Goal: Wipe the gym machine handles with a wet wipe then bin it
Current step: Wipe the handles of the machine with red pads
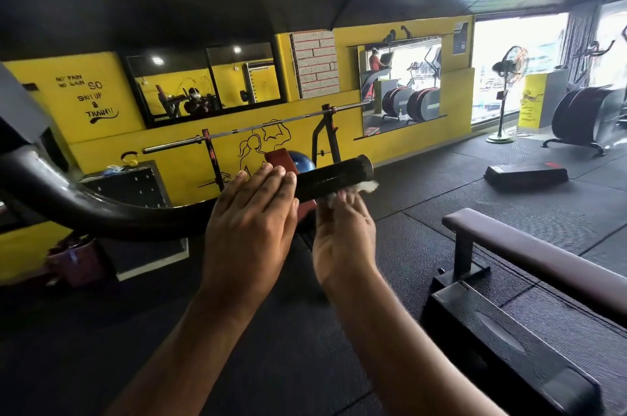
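Centrally, head view: black handle (334, 179), long axis nearly horizontal, free end pointing right and slightly up. Left grip (251, 229) released, straight fingers laid on its inner part. Right grip (342, 239) clasps white wet wipe (368, 186) against the handle's underside.

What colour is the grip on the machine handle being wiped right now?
Black. The cylindrical machine handle grip shows best in the head view, touching the white wet wipe.

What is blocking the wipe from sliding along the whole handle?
The left hand lies flat over the inner part of the handle. The right hand holds the wet wipe under the outer end; the grip between them is bare.
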